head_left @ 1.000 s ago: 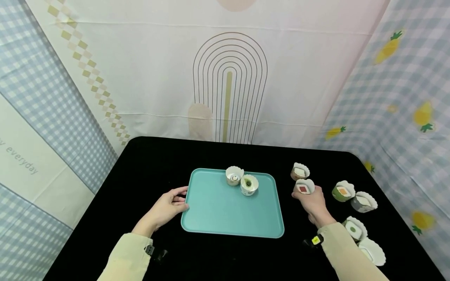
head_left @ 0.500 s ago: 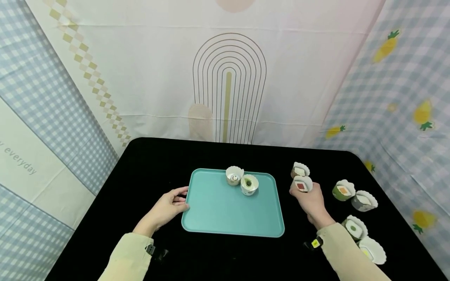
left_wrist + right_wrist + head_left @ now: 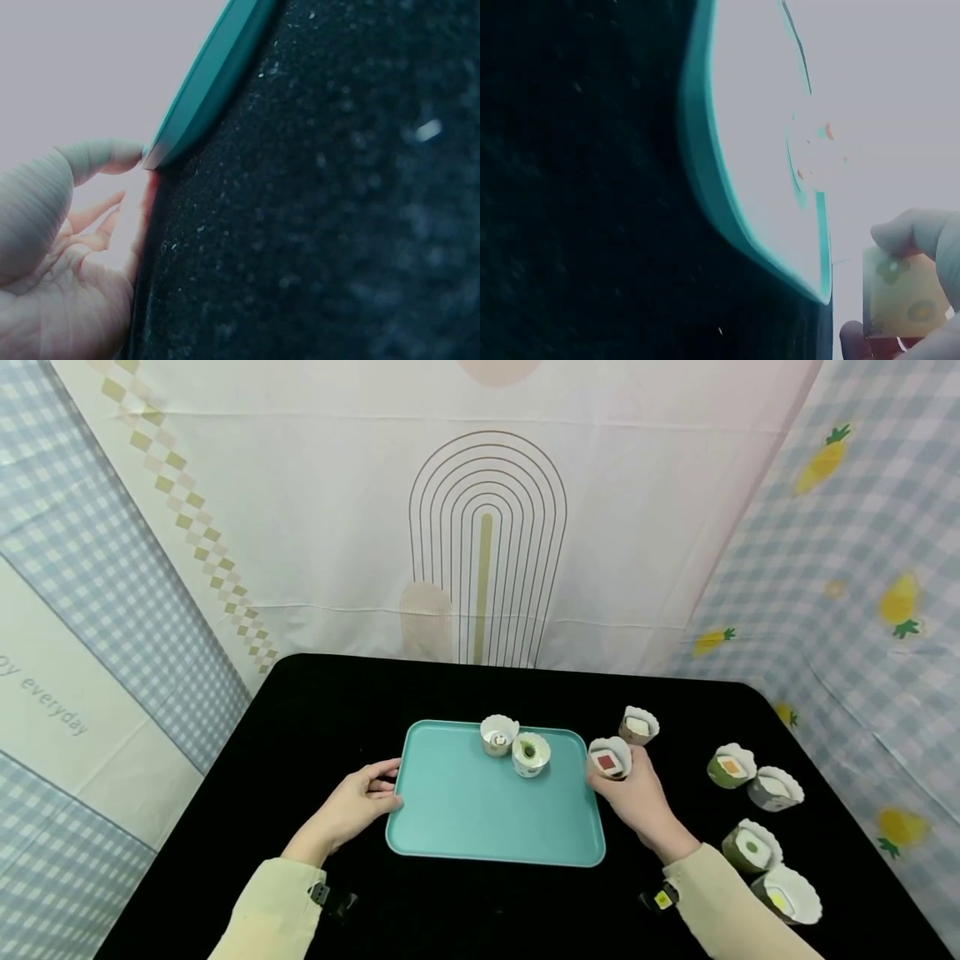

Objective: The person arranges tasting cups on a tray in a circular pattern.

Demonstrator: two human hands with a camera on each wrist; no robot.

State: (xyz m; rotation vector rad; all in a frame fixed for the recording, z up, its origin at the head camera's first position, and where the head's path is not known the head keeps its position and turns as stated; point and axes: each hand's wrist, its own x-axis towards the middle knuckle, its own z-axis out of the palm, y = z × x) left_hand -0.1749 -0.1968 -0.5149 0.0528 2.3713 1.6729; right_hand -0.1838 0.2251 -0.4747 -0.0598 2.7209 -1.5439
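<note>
From the head camera I see that the right hand (image 3: 641, 797) has moved leftward over the last half second, bringing the paper cup (image 3: 610, 757) it pinches between thumb and fingers to the right rim of the turquoise tray (image 3: 480, 810). The cup, with a dark red square inside, overlaps that rim in my view; I cannot tell whether it is above the tray or just beside it. I judge the carry nearly complete, with the cup not yet set down. The left hand (image 3: 352, 810) has stayed put, pinching the tray's left rim, which I read as steadying it. Near the tray's far edge, a white cup (image 3: 498, 735) and a leaf-topped cup (image 3: 531, 755) remain side by side. A brown cup (image 3: 638, 725) stands just behind the right hand. Farther right on the black table (image 3: 337, 702) wait a green cup (image 3: 731, 766), a grey cup (image 3: 776, 788), a green-dotted cup (image 3: 752, 846) and a yellow-centred cup (image 3: 787, 893).
</note>
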